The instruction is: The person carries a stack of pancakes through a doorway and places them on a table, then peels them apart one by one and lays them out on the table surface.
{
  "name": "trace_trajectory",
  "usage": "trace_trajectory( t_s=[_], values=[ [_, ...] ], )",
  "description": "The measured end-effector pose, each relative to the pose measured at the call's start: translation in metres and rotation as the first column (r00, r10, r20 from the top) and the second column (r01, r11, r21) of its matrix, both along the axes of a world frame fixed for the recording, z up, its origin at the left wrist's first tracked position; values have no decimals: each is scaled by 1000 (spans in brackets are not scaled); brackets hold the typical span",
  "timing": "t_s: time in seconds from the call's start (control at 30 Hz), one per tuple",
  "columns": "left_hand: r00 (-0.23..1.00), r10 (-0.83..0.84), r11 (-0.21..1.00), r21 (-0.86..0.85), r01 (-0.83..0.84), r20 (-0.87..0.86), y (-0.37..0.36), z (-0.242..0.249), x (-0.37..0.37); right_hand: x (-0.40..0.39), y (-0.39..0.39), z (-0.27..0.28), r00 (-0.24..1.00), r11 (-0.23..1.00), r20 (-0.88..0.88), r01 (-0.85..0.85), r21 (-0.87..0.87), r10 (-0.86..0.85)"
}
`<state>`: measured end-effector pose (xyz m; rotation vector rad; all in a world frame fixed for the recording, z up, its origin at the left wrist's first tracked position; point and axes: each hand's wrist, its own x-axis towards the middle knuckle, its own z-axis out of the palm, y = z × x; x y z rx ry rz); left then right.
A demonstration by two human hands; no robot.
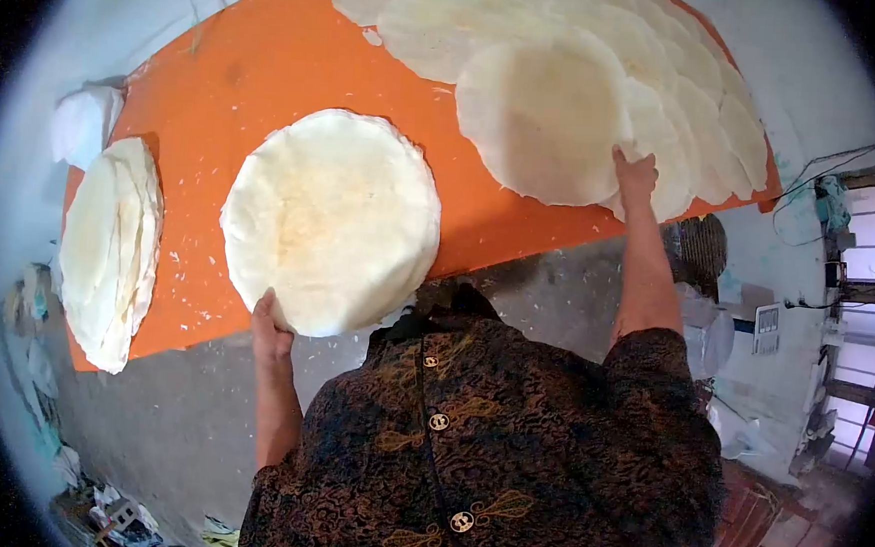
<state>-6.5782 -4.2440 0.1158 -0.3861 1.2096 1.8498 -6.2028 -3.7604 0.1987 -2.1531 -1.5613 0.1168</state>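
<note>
A thick stack of round, pale flat sheets (331, 217) lies at the middle of the orange table (218, 90). At its near edge is my left hand (272, 332), closed with thumb and fingers on the rim of the stack. My right hand (636, 175) is at the right edge of a thin round sheet (542, 119), its fingers pinched on that edge. This sheet lies over many overlapping thin sheets (708, 110) that spread across the table's far right part.
Another stack of pale round sheets (108, 248) sits at the table's left end, beside a white bag (86, 124). A woven round stool (697, 251) and a white plastic container (704, 335) stand below the table's right edge. Windows (865, 300) are at the far right.
</note>
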Motion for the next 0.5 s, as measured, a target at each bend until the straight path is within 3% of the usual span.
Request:
trace_trajectory(
  t_s=[0.1, 0.13, 0.17, 0.2, 0.23, 0.27, 0.37, 0.4, 0.47, 0.5],
  values=[
    [997, -63, 998, 0, 63, -36, 5, 37, 15, -18, 0, -61, 919, 909, 26, -392, 143, 393],
    [994, -85, 996, 3, 86, -62, 9, 51, 20, -28, 14, -110, 838, 826, 13, -541, 157, 546],
    [997, -71, 996, 60, 73, -33, 10, 56, 22, -59, 2, -132, 600, 594, 211, -798, 98, 772],
    [999, -53, 992, 116, 54, -6, 10, 59, 22, -103, -65, -78, 427, 439, -104, -888, 138, 898],
    [999, -33, 985, 169, 29, 20, 10, 64, 22, -149, -134, -20, 205, 311, -423, -929, 200, 883],
    [999, -46, 958, 285, 44, 0, 12, 71, 24, -186, -180, -16, 195, 273, -499, -958, 88, 845],
    [998, -63, 914, 400, 61, -8, 10, 73, 23, -235, -276, 18, -171, -162, -529, -985, 64, 831],
    [998, -57, 911, 408, 55, -6, 8, 71, 23, -245, -298, 21, -227, -235, -535, -971, 55, 814],
    [985, -27, 944, 319, 81, -173, 15, 76, 29, -255, -323, 21, -255, -251, -516, -965, 78, 818],
    [991, -44, 950, 301, 82, -129, 15, 77, 30, -258, -326, 21, -220, -254, -563, -967, 18, 797]
  ],
)
